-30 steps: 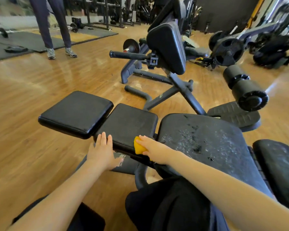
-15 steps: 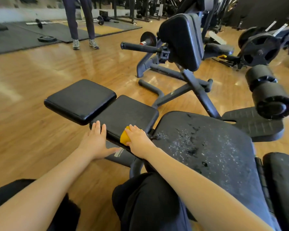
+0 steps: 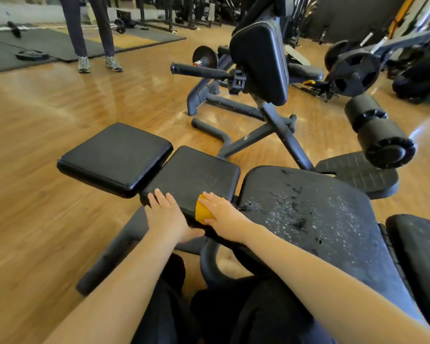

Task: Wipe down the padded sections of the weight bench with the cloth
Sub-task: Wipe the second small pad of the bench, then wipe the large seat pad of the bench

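Right hand (image 3: 222,214) pressed flat over the yellow cloth (image 3: 202,212), just below the centre of the frame, pinning it against the near edge of the middle pad (image 3: 196,175). Only a wedge of the cloth peeks out on the left side of that hand, under the palm and fingers, so the hand is holding it down rather than bunching it up. Left hand (image 3: 168,218) sits just beside, to the left, fingers spread wide and empty, braced on the same pad's front edge and touching it. Progress? By the look of things this is early going. The far-left pad (image 3: 114,155) looks clean and glossy, though whether it has been wiped I cannot tell. The middle pad shows a faint dusting near its right side, so it seems to be the section in hand. The big job lies to the right: the large pad (image 3: 308,214), right of centre, is speckled white and scarred with dark torn patches, untouched by the look of it, and the pad at the right edge (image 3: 417,249) carries the same pale speckling. So, by my reckoning, one section under way and at least two waiting.
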Demonstrator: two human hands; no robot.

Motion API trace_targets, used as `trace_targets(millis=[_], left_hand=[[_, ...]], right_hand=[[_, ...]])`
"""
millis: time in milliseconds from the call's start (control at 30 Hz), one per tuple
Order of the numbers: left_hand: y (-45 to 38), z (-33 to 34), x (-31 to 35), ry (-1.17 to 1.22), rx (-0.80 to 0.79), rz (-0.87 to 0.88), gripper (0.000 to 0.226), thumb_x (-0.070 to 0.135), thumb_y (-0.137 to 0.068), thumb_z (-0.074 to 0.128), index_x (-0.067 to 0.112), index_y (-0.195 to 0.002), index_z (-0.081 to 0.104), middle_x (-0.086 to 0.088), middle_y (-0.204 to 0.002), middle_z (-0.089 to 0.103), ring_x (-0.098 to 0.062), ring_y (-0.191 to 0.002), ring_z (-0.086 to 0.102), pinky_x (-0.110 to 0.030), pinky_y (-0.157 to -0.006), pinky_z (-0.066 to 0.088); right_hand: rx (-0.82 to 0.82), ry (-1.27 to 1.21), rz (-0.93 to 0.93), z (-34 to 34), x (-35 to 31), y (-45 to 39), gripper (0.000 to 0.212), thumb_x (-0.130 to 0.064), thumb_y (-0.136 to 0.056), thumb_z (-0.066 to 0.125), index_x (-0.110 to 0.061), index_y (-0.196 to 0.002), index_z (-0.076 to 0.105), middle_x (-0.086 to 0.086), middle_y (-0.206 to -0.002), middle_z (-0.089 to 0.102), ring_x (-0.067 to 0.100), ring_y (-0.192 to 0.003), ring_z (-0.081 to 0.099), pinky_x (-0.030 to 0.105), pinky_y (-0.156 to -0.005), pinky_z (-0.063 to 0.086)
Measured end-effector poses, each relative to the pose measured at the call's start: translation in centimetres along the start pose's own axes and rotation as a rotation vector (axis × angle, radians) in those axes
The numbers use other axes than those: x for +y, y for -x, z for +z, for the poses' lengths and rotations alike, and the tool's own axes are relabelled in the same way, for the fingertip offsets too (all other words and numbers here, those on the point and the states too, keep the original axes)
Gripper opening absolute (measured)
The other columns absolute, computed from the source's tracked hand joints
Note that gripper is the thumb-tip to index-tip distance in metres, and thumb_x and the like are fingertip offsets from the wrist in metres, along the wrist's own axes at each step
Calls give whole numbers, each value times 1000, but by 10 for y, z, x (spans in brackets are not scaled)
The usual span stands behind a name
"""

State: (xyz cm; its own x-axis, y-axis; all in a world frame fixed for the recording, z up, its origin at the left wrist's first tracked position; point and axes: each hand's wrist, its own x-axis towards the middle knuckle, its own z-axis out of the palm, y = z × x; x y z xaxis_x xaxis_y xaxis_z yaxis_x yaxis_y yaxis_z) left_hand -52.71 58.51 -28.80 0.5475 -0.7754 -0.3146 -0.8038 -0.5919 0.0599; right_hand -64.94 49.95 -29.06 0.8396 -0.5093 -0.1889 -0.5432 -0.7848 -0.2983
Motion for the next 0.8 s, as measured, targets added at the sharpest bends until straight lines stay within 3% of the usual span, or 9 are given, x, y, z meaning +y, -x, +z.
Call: trace_targets(millis=[133,333,433,533,667,733,800], left_hand=[[-1,5,-12,-58,9,89,128,81,-66,49,0,-144,-13,-25,-151,-17,-41,-139,-13,-49,-114,5],[9,4,-25,-61,66,175,114,74,-75,47,7,-146,-12,-21,-152,-19,-38,-140,-13,-48,-114,7],[13,1,-26,-31,37,168,109,72,-78,46,9,-146,-12,-18,-153,-19,-35,-141,-13,-48,-114,8],[22,4,-21,45,18,172,104,70,-81,43,9,-147,-9,-15,-153,-18,-31,-142,-12,-47,-114,10],[45,20,7,165,-5,241,103,68,-81,44,10,-147,-9,-12,-154,-18,-27,-142,-13,-45,-114,7],[55,38,24,180,90,323,104,71,-80,42,9,-147,-8,-12,-154,-17,-28,-141,-15,-45,-114,6],[58,48,39,111,240,378,105,75,-75,37,5,-147,5,-15,-155,-4,-31,-140,-9,-52,-112,13]], right_hand=[[-8,-18,48,-3,-5,0,60,-18,-95,46,-14,-147,15,2,-157,8,21,-145,6,36,-118,8],[200,6,147,24,-20,9,59,-11,-94,45,-15,-146,17,2,-157,13,21,-145,9,37,-119,8],[175,36,100,28,-21,15,66,-1,-91,47,-15,-147,14,3,-157,10,22,-145,7,36,-119,7],[143,-60,-9,19,-18,33,65,5,-90,44,-18,-146,20,-1,-156,15,17,-144,9,31,-119,9],[354,-210,55,-10,5,78,55,-6,-93,45,-26,-143,29,-8,-152,26,9,-141,21,19,-115,13],[290,-139,74,-24,17,100,52,-10,-96,42,-27,-143,28,-10,-153,24,8,-141,19,15,-112,10],[131,-67,24,-32,17,114,50,-11,-96,42,-21,-144,28,-6,-154,23,11,-143,18,20,-117,11]])
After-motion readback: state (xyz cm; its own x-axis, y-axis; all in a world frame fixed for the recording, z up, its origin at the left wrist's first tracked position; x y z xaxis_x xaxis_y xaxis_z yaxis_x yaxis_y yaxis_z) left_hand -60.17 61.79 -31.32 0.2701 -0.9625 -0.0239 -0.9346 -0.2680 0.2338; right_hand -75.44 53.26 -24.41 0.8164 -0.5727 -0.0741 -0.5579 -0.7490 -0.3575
